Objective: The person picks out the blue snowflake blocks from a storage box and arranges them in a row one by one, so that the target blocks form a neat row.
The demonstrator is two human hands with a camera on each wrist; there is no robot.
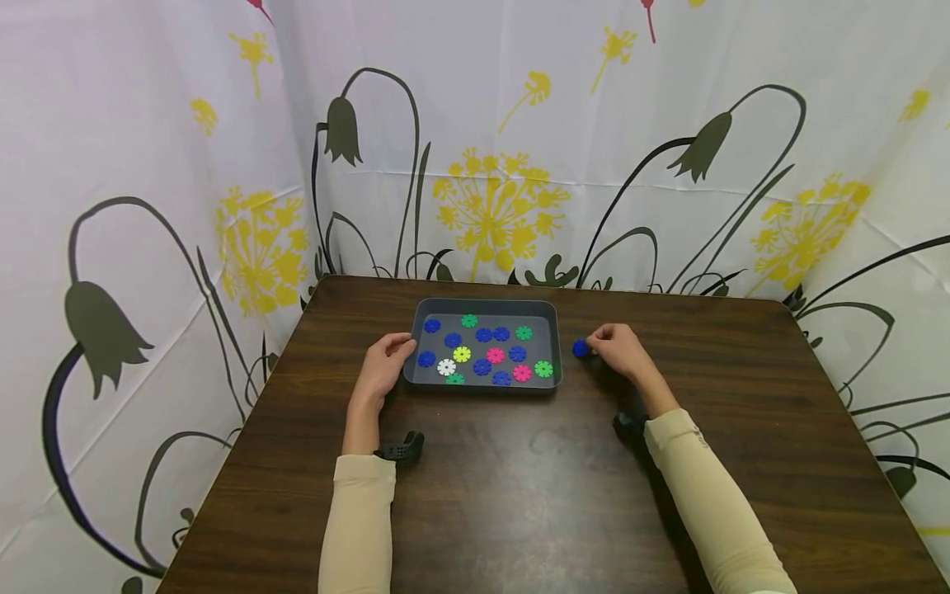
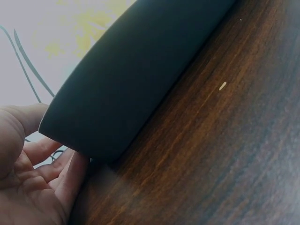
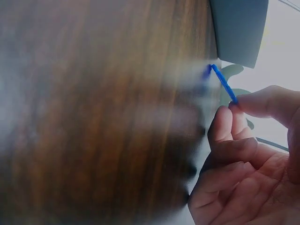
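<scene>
A dark grey tray point(image 1: 486, 394) lies on the table with several notched plastic discs spread in it, many blue, others green, pink, yellow and white. At its left end my left hand point(image 1: 386, 363) grips it. In the left wrist view the thumb is at the rim of the tray point(image 2: 117, 84) and the fingers lie against the outer wall. Just right of the tray, my right hand point(image 1: 618, 346) pinches a blue notched disc point(image 1: 580, 348) between thumb and fingertips. The right wrist view shows this blue disc point(image 3: 224, 84) edge-on, tilted, its far edge close over the table.
The dark wooden table point(image 1: 512, 495) reaches back to a white curtain point(image 1: 475, 107) with flower prints. A small pale speck point(image 2: 222, 86) lies on the wood beside the tray. Black bands with small devices point(image 1: 401, 448) are on both wrists.
</scene>
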